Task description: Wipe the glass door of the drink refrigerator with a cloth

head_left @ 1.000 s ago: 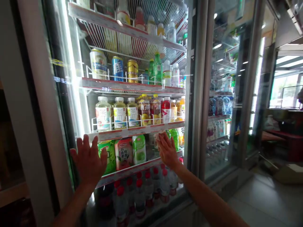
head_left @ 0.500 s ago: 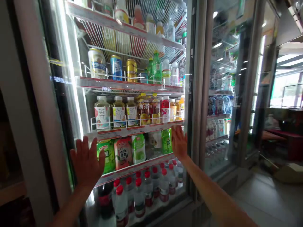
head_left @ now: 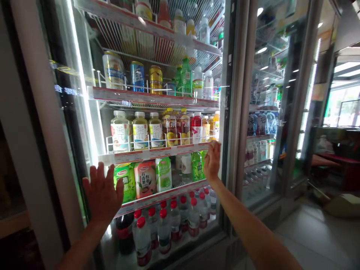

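In the head view, both hands are raised before a lit drinks fridge (head_left: 157,148). My left hand (head_left: 103,193) is open, fingers spread and pointing up, at the lower left. It is nearest a green drink carton (head_left: 125,182) on the fourth shelf, and I see nothing in it. My right hand (head_left: 213,161) is lifted at the right side of that shelf, next to green bottles (head_left: 197,167). Its fingers point up, closer together, with nothing visible in them. Whether either hand touches the glass I cannot tell. Between them stand a red tea carton (head_left: 145,179) and a white-green carton (head_left: 163,174).
Above are tea bottles (head_left: 140,131) and cans (head_left: 137,77) behind wire rails. Red-capped water bottles (head_left: 164,230) fill the bottom. A metal door frame (head_left: 241,112) divides off a second fridge (head_left: 260,131) at right. Tiled floor (head_left: 303,232) lies beyond.
My right hand has turned more edge-on, its fingers drawing together. My left hand has barely moved. The view has shifted slightly, with the shelves a little higher in the picture.
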`<control>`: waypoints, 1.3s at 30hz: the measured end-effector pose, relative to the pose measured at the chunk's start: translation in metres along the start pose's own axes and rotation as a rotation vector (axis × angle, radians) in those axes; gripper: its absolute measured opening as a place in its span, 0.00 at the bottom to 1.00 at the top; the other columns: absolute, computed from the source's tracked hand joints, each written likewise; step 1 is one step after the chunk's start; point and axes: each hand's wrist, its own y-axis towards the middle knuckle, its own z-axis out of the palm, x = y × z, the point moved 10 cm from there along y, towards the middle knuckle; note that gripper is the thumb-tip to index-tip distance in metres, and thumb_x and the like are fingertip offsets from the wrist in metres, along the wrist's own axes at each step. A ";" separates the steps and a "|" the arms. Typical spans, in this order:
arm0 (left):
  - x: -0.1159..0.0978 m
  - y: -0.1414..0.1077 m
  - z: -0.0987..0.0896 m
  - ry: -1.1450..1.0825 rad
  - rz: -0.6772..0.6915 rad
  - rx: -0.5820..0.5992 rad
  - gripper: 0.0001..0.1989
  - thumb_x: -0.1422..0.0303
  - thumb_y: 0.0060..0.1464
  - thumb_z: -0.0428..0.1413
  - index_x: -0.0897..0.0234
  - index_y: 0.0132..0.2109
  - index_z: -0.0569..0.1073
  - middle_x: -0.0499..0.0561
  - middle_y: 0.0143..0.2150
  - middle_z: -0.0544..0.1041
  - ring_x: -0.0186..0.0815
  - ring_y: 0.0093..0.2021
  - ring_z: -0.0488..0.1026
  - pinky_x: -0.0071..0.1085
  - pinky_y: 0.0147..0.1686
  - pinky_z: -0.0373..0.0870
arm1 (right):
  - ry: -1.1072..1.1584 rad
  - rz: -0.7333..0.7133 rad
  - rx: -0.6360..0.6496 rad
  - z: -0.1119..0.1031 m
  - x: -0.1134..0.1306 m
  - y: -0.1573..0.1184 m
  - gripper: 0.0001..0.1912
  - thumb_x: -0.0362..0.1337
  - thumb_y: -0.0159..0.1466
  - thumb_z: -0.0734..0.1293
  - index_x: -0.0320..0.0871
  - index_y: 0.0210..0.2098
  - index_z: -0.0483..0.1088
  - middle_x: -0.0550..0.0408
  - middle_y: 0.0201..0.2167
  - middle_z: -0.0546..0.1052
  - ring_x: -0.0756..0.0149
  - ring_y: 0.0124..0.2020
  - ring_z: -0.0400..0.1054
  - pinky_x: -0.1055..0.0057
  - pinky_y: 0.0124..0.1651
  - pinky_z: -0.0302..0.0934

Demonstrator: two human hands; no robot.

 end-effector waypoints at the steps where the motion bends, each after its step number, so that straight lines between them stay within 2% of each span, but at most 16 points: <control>1: 0.001 -0.001 0.001 0.002 -0.001 0.011 0.33 0.65 0.57 0.49 0.57 0.67 0.47 0.59 0.68 0.48 0.50 0.68 0.43 0.57 0.62 0.44 | 0.040 -0.085 0.072 0.011 0.030 -0.003 0.29 0.30 0.65 0.52 0.43 0.66 0.48 0.48 0.67 0.50 0.58 0.69 0.36 0.49 0.65 0.49; 4: 0.002 -0.003 0.001 -0.002 0.005 0.032 0.33 0.66 0.58 0.49 0.56 0.67 0.46 0.58 0.69 0.47 0.49 0.68 0.42 0.56 0.62 0.44 | 0.109 -0.436 0.330 0.036 0.118 -0.033 0.30 0.31 0.63 0.57 0.47 0.64 0.52 0.53 0.66 0.53 0.58 0.69 0.35 0.52 0.66 0.46; 6: 0.001 -0.005 0.001 0.001 0.034 0.029 0.33 0.66 0.58 0.49 0.55 0.67 0.45 0.57 0.69 0.47 0.48 0.68 0.42 0.54 0.63 0.44 | 0.108 -0.619 0.430 0.039 0.144 -0.049 0.30 0.31 0.63 0.57 0.50 0.64 0.52 0.57 0.65 0.57 0.61 0.69 0.37 0.54 0.67 0.41; 7: 0.000 -0.005 0.000 0.005 0.048 0.024 0.34 0.67 0.58 0.50 0.55 0.67 0.45 0.57 0.69 0.47 0.47 0.68 0.42 0.54 0.63 0.44 | 0.086 -0.610 0.417 0.037 0.141 -0.045 0.30 0.30 0.63 0.57 0.51 0.64 0.51 0.57 0.64 0.58 0.63 0.69 0.38 0.54 0.68 0.40; 10: -0.002 -0.007 -0.002 0.010 0.071 0.014 0.35 0.68 0.57 0.50 0.55 0.67 0.44 0.57 0.69 0.47 0.46 0.69 0.41 0.52 0.63 0.43 | -0.035 -0.240 0.177 0.023 0.094 -0.005 0.30 0.29 0.65 0.53 0.43 0.66 0.46 0.49 0.64 0.58 0.61 0.69 0.38 0.52 0.66 0.41; 12: -0.003 -0.007 -0.002 0.010 0.070 0.019 0.35 0.68 0.57 0.50 0.55 0.67 0.43 0.57 0.69 0.46 0.45 0.69 0.41 0.52 0.64 0.42 | -0.074 -0.114 0.094 0.020 0.082 0.001 0.30 0.29 0.64 0.53 0.39 0.66 0.46 0.45 0.65 0.54 0.58 0.69 0.36 0.52 0.65 0.45; 14: -0.002 -0.007 -0.001 0.010 0.069 0.033 0.34 0.68 0.58 0.50 0.55 0.67 0.44 0.57 0.69 0.46 0.45 0.69 0.40 0.51 0.64 0.42 | -0.056 -0.273 0.197 0.031 0.108 -0.013 0.31 0.30 0.63 0.55 0.41 0.66 0.47 0.49 0.66 0.52 0.56 0.69 0.34 0.53 0.66 0.44; 17: 0.000 -0.008 0.000 0.007 0.059 0.045 0.32 0.68 0.57 0.49 0.56 0.67 0.47 0.58 0.69 0.48 0.45 0.69 0.41 0.51 0.63 0.44 | 0.044 -0.686 0.405 0.043 0.165 -0.052 0.31 0.30 0.62 0.57 0.49 0.65 0.51 0.58 0.65 0.56 0.61 0.69 0.35 0.55 0.68 0.35; 18: 0.002 -0.009 0.001 0.003 0.051 0.054 0.32 0.67 0.57 0.49 0.57 0.66 0.48 0.59 0.68 0.49 0.45 0.69 0.41 0.51 0.63 0.44 | 0.060 -0.729 0.430 0.044 0.173 -0.053 0.31 0.29 0.62 0.57 0.51 0.64 0.51 0.59 0.65 0.58 0.63 0.69 0.35 0.55 0.69 0.33; 23: 0.010 -0.014 0.006 -0.021 -0.027 0.124 0.28 0.65 0.57 0.49 0.60 0.64 0.55 0.61 0.67 0.53 0.47 0.68 0.43 0.53 0.63 0.42 | 0.010 -0.263 0.281 0.045 0.144 0.007 0.31 0.31 0.63 0.56 0.48 0.66 0.48 0.54 0.65 0.56 0.59 0.69 0.34 0.48 0.67 0.35; 25: 0.013 -0.013 0.005 -0.033 -0.044 0.150 0.27 0.64 0.56 0.49 0.59 0.62 0.58 0.60 0.67 0.54 0.48 0.68 0.45 0.53 0.63 0.43 | 0.061 -0.379 0.338 0.048 0.159 -0.004 0.31 0.30 0.63 0.57 0.47 0.65 0.51 0.55 0.65 0.56 0.59 0.69 0.32 0.50 0.68 0.36; 27: 0.012 -0.002 -0.003 -0.037 -0.011 0.129 0.25 0.63 0.56 0.49 0.60 0.60 0.61 0.59 0.65 0.57 0.48 0.67 0.48 0.51 0.63 0.46 | 0.116 -0.652 0.455 0.050 0.187 -0.037 0.29 0.31 0.62 0.58 0.48 0.63 0.55 0.58 0.65 0.57 0.63 0.69 0.31 0.54 0.69 0.31; 29: 0.012 0.022 -0.016 -0.017 0.039 0.073 0.24 0.62 0.56 0.49 0.62 0.59 0.62 0.60 0.65 0.58 0.47 0.66 0.50 0.51 0.63 0.46 | 0.118 -0.757 0.500 0.049 0.198 -0.056 0.26 0.32 0.63 0.58 0.50 0.61 0.58 0.61 0.64 0.58 0.66 0.69 0.32 0.55 0.69 0.25; 33: 0.023 0.094 -0.033 0.040 0.012 0.014 0.29 0.57 0.56 0.47 0.67 0.61 0.60 0.61 0.67 0.52 0.50 0.67 0.46 0.55 0.62 0.45 | -0.001 -0.338 0.366 0.054 0.174 -0.015 0.27 0.34 0.63 0.58 0.47 0.62 0.57 0.56 0.65 0.57 0.61 0.69 0.30 0.51 0.68 0.23; 35: 0.029 0.123 -0.036 0.049 -0.027 0.010 0.31 0.56 0.56 0.45 0.68 0.62 0.58 0.61 0.68 0.50 0.51 0.68 0.43 0.58 0.61 0.43 | -0.009 -0.312 0.336 0.055 0.178 -0.008 0.27 0.34 0.63 0.58 0.46 0.62 0.57 0.56 0.66 0.55 0.58 0.69 0.28 0.50 0.68 0.24; 39: 0.034 0.139 -0.032 -0.011 -0.064 0.057 0.34 0.56 0.55 0.46 0.69 0.64 0.54 0.63 0.68 0.47 0.54 0.68 0.39 0.61 0.60 0.42 | 0.077 -0.755 0.401 0.054 0.218 -0.046 0.25 0.35 0.63 0.57 0.51 0.59 0.60 0.66 0.66 0.52 0.63 0.69 0.27 0.52 0.68 0.20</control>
